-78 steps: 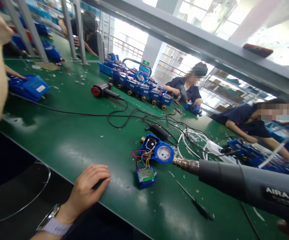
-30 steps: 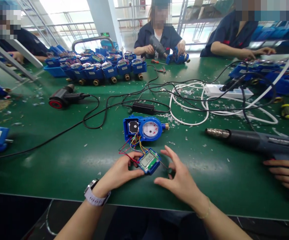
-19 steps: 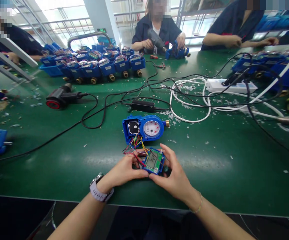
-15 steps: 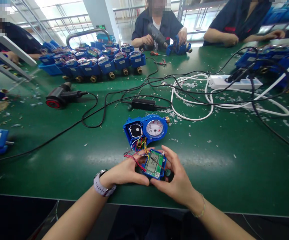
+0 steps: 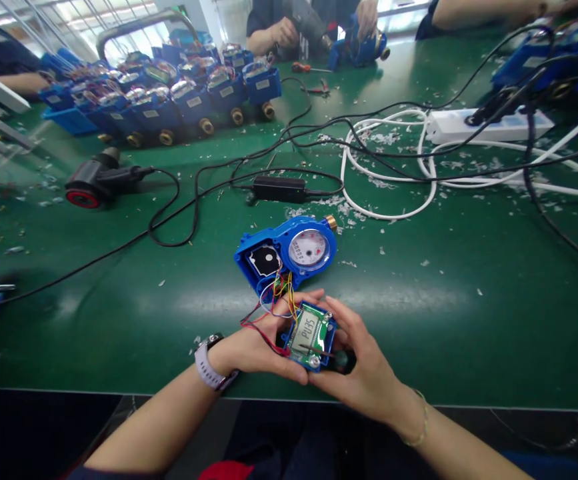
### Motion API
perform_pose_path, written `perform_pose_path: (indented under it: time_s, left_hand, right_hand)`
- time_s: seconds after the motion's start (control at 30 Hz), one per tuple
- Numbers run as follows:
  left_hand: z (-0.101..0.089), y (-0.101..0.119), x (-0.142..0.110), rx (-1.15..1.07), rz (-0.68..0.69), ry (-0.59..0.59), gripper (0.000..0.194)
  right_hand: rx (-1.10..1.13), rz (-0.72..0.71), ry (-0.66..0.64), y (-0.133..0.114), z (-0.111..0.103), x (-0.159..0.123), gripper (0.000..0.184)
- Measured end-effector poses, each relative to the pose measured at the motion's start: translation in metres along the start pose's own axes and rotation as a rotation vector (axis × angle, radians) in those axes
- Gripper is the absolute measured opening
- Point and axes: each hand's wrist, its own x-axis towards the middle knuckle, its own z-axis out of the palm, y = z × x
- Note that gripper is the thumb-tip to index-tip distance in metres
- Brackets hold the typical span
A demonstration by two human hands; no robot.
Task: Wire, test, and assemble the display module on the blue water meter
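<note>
A small blue display module (image 5: pixel 309 335) with a green board and an LCD reading digits is held between both my hands near the table's front edge. My left hand (image 5: pixel 259 345) grips its left side, fingers curled under it. My right hand (image 5: pixel 356 363) wraps its right side and also touches a dark small object (image 5: pixel 345 361) beneath. Coloured wires (image 5: pixel 277 297) run from the module up to an open blue water meter (image 5: pixel 286 253) with a round dial, lying on the green table (image 5: pixel 419 313).
A black power adapter (image 5: pixel 279 189) and tangled black cables lie behind the meter. A white cable coil and power strip (image 5: pixel 489 125) sit at right. A black tool with a red end (image 5: pixel 93 185) lies at left. Several blue meters (image 5: pixel 169 110) line the back; other people's hands work beyond.
My view swung from the side to face the meter. My right hand let go of the heat gun, which left view. Both hands closed on the display module and lifted it toward me.
</note>
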Motion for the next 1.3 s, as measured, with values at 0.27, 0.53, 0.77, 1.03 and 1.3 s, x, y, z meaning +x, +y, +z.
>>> perform_pose_path:
  time_s: [0.27, 0.53, 0.77, 1.03, 1.3]
  left_hand:
    - [-0.004, -0.006, -0.006, 0.094, 0.099, -0.009, 0.086]
    - [-0.007, -0.008, -0.016, 0.145, 0.017, -0.020, 0.093]
    - [-0.007, -0.010, -0.016, 0.114, 0.039, -0.040, 0.090]
    - [-0.003, -0.012, -0.014, 0.108, 0.055, -0.022, 0.097]
    - [-0.002, -0.013, -0.011, 0.151, 0.089, 0.009, 0.089]
  right_hand:
    - [0.010, 0.098, -0.079, -0.019, -0.021, -0.009, 0.055]
    - [-0.314, 0.029, -0.164, -0.051, -0.055, -0.024, 0.032]
    - [-0.648, -0.209, -0.273, -0.076, -0.070, -0.021, 0.035]
    - [-0.767, -0.277, -0.327, -0.071, -0.057, -0.013, 0.034]
    - [-0.797, -0.301, -0.325, -0.060, -0.058, -0.023, 0.044]
